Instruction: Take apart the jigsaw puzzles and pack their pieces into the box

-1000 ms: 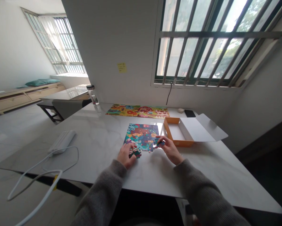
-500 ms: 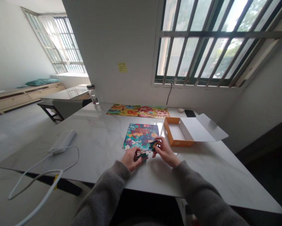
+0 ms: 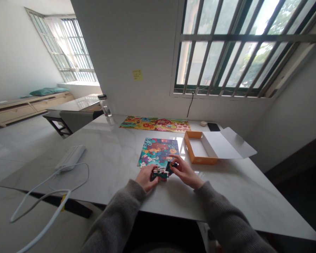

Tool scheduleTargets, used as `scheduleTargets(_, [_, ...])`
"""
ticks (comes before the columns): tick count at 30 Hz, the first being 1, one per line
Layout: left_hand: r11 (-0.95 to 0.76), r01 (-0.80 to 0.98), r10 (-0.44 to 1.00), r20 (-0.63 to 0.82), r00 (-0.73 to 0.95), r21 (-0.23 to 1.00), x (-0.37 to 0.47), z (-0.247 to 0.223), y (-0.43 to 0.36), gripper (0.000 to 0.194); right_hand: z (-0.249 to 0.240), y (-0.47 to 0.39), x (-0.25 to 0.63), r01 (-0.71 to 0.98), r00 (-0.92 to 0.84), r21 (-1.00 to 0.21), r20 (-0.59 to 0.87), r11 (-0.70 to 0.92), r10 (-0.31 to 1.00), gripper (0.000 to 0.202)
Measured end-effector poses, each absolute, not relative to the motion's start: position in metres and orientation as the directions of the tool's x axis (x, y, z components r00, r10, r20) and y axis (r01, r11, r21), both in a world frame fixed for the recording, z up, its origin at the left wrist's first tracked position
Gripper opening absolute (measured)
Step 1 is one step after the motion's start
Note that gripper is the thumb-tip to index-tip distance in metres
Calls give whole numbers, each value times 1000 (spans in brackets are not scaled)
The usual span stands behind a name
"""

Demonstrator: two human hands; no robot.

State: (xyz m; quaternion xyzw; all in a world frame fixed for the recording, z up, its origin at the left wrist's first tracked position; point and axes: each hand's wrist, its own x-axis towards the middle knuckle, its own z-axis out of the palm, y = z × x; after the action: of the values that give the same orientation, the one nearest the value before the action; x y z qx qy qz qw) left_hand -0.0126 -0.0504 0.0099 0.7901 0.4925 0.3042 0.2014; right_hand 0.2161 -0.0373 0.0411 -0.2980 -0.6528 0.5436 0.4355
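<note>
1. Left hand point(image 3: 147, 178), clamped round a stack of pieces point(image 3: 160, 173), and right hand point(image 3: 186, 172), pinching a loose piece point(image 3: 170, 167), sit close together at lower centre.
2. Puzzle point(image 3: 155, 149) lies flat at centre, just beyond them.
3. Stack of pieces has shifted rightward within the last second.
4. Right hand has left the puzzle's right edge for the stack; its loose piece remains unplaced.

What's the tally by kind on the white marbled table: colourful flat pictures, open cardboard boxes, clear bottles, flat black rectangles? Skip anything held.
Colourful flat pictures: 2 (long yellow-and-green strip, squarer teal-and-purple jigsaw)
Open orange-and-white cardboard box: 1
Clear dark-lidded bottle: 1
Flat black rectangle: 1
Total: 5
</note>
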Motion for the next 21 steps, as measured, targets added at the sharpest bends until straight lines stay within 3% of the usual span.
scheduleTargets(7, [-435,632,900,287,328,641,-13,12,-50,34,40,-36,217,87,-414,-919,317,384,853,41])
scheduleTargets(12, [-427,666,903,260,341,611,-13,12,-50,37,34,-40,213,280,-478,-803,358,526,802,17])
scheduleTargets(15, [-441,709,897,234,376,551,-13,11,-50,43,26,-44,207,325,-485,-743,400,586,777,22])
scheduleTargets(21, [-476,764,877,178,446,435,-11,9,-53,48,18,-53,197,334,-523,-741,369,583,768,43])
